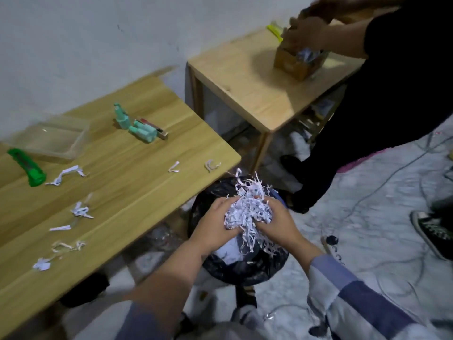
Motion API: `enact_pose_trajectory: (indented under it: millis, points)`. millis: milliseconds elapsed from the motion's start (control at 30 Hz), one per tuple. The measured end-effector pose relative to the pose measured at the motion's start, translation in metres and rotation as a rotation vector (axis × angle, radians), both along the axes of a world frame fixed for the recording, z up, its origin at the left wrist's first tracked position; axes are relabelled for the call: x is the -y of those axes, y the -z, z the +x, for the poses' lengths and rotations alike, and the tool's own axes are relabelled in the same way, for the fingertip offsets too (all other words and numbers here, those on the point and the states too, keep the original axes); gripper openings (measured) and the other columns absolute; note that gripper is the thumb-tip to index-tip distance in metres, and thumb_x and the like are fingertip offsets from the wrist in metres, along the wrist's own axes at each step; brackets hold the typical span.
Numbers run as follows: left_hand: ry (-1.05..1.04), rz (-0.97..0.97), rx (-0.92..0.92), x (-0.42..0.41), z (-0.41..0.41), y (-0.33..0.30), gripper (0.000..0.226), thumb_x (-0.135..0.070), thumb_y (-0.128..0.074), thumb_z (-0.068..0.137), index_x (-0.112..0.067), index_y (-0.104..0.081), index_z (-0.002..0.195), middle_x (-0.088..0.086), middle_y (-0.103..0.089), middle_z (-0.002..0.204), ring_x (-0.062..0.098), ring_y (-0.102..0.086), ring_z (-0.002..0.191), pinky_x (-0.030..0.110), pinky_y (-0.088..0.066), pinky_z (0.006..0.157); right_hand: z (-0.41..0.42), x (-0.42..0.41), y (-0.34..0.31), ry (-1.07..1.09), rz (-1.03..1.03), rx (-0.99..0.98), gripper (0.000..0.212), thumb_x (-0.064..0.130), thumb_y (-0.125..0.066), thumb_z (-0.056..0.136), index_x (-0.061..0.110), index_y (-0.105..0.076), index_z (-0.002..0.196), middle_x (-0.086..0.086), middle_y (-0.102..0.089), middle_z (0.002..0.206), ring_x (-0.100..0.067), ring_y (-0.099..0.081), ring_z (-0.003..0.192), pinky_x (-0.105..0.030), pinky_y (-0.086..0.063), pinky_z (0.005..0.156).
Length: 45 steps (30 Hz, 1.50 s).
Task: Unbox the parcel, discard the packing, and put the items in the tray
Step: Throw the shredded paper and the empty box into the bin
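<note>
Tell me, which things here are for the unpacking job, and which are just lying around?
For the job: shredded paper held in left hand and right hand, bin, tray, teal items, green cutter.

Just lying about: cables, plug, shoe, the other person's box.

The shredded paper [247, 209] bunched between the left hand [215, 224] and the right hand [277, 222] was white, matt and crinkled in thin strips. Under it the bin liner [242, 268] was thin black plastic with a glossy, creased sheen. The table [127, 182] had a pale wood-grain surface, smooth with a faint satin finish, and loose paper scraps [81, 211] lay on it. The tray [52, 138] was clear, smooth plastic. The cutter [27, 166] was bright green plastic, slightly shiny. The small bottles [133, 125] looked like smooth mint-green plastic. The box [297, 61] was matt brown cardboard. The sleeves [353, 293] were soft woven cloth.
</note>
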<state>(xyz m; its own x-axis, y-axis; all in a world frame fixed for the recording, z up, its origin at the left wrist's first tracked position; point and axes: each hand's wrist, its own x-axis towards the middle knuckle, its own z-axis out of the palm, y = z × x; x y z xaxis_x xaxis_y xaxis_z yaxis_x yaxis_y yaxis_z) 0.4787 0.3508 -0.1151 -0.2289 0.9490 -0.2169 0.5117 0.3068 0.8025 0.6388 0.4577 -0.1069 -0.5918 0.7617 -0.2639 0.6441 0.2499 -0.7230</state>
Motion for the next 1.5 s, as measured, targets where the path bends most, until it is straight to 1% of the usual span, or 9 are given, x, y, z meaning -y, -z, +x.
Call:
enact_pose_trajectory:
  millis: [167,300,400,533,633,800,967,1300,1500]
  points:
    - [-0.113,-0.171,0.057,-0.017,0.014,0.075,0.081,-0.033,-0.075,0.078,-0.037,-0.029,0.144,-0.005,-0.029,0.148,0.014,-0.035,0.135,0.018,-0.027,0.101,0.005,-0.027,0.078,-0.044,-0.188,0.089,0.075,0.029,-0.071,0.077,0.021,-0.036,0.142,0.001,-0.041,0.138,-0.012,-0.039,0.129,-0.017,-0.028,0.101]
    - [-0.135,-0.333,0.076,-0.019,0.012,0.129,0.094,-0.033,-0.078,0.077,-0.030,-0.019,0.150,0.003,-0.012,0.159,0.021,-0.019,0.145,0.031,-0.027,0.110,-0.003,-0.044,0.133,-0.071,-0.378,0.102,0.096,0.055,-0.075,0.064,0.019,-0.035,0.144,-0.006,-0.035,0.149,-0.021,-0.036,0.137,-0.035,-0.032,0.112]
    - [-0.133,-0.394,0.071,-0.021,0.013,0.151,0.089,-0.031,-0.077,0.078,-0.026,-0.024,0.149,0.005,-0.013,0.159,0.023,-0.017,0.145,0.037,-0.028,0.113,-0.011,-0.052,0.160,-0.149,-0.388,0.235,0.071,0.027,-0.074,0.078,0.019,-0.042,0.141,-0.008,-0.043,0.145,-0.024,-0.043,0.132,-0.031,-0.036,0.106]
    - [-0.190,-0.377,0.071,-0.024,0.017,0.159,0.081,-0.026,-0.077,0.078,-0.017,-0.034,0.146,0.007,-0.029,0.153,0.023,-0.027,0.142,0.038,-0.029,0.114,-0.019,-0.053,0.170,-0.132,-0.384,0.255,0.051,0.018,-0.070,0.081,0.015,-0.054,0.129,-0.007,-0.061,0.125,-0.023,-0.058,0.112,-0.038,-0.043,0.103]
    - [-0.233,-0.357,0.095,-0.025,0.018,0.147,0.076,-0.025,-0.074,0.080,-0.018,-0.035,0.145,0.005,-0.034,0.150,0.021,-0.033,0.138,0.034,-0.032,0.111,-0.022,-0.052,0.161,-0.172,-0.378,0.276,0.045,0.017,-0.068,0.083,0.011,-0.056,0.125,-0.004,-0.062,0.122,-0.019,-0.057,0.114,-0.038,-0.041,0.105]
    - [-0.256,-0.332,0.037,-0.018,0.010,0.116,0.071,-0.029,-0.073,0.081,-0.020,-0.040,0.143,0.007,-0.042,0.146,0.025,-0.038,0.134,0.035,-0.037,0.107,-0.025,-0.055,0.130,-0.175,-0.300,0.274,0.043,0.017,-0.068,0.082,0.008,-0.058,0.122,-0.017,-0.065,0.121,-0.032,-0.061,0.113,-0.046,-0.044,0.102]
    - [-0.189,-0.334,-0.018,0.000,-0.001,0.068,0.063,-0.034,-0.067,0.085,-0.023,-0.040,0.141,0.005,-0.043,0.143,0.024,-0.042,0.131,0.038,-0.037,0.107,-0.025,-0.039,0.073,-0.210,-0.205,0.284,0.042,0.017,-0.062,0.086,0.009,-0.055,0.127,-0.012,-0.062,0.127,-0.027,-0.058,0.117,-0.032,-0.043,0.100]
    - [-0.168,-0.208,-0.195,0.090,-0.024,-0.030,0.048,-0.038,-0.062,0.086,-0.025,-0.052,0.131,0.003,-0.052,0.135,0.021,-0.048,0.125,0.032,-0.040,0.102,-0.038,0.051,-0.042,-0.196,-0.036,0.185,0.038,0.023,-0.057,0.091,0.017,-0.055,0.128,-0.009,-0.063,0.124,-0.024,-0.059,0.114,-0.022,-0.038,0.082]
    - [-0.324,-0.123,-0.248,0.159,-0.050,-0.067,0.042,-0.032,-0.062,0.086,-0.024,-0.056,0.127,0.002,-0.054,0.133,0.022,-0.051,0.121,0.033,-0.043,0.101,-0.075,0.105,-0.085,-0.306,0.053,0.125,0.037,0.024,-0.055,0.092,0.016,-0.054,0.128,-0.008,-0.060,0.128,-0.025,-0.056,0.118,-0.032,-0.043,0.094]
